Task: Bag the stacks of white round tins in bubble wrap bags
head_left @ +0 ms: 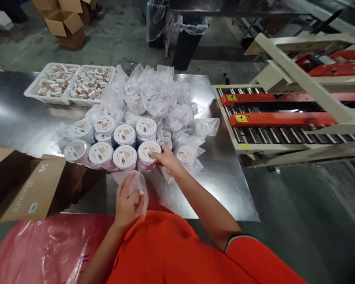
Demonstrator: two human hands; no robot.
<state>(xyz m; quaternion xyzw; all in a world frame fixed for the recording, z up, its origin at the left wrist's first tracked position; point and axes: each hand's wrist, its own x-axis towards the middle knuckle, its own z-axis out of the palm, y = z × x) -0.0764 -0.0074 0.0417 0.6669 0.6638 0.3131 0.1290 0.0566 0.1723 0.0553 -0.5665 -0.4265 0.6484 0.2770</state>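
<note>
My left hand (127, 203) is closed on a clear bubble-wrap bag (141, 184) at the front edge of the steel table. Just beyond it, my right hand (166, 158) reaches to the nearest right stack of round white discs (148, 150), with a thumb on the labelled top and the fingers at its right side, partly hidden. More stacks of the same labelled discs (124, 157) stand in two rows to the left. Behind and to the right lies a heap of bubble-wrapped pieces (154, 92).
Two white baskets (67, 101) of small white-and-brown pieces stand at the back left. An open cardboard box (37, 189) sits at the left front, above a red plastic bag (47, 248). A roller conveyor (284, 136) with red rails adjoins the right side. Black bins (187, 47) stand beyond the table.
</note>
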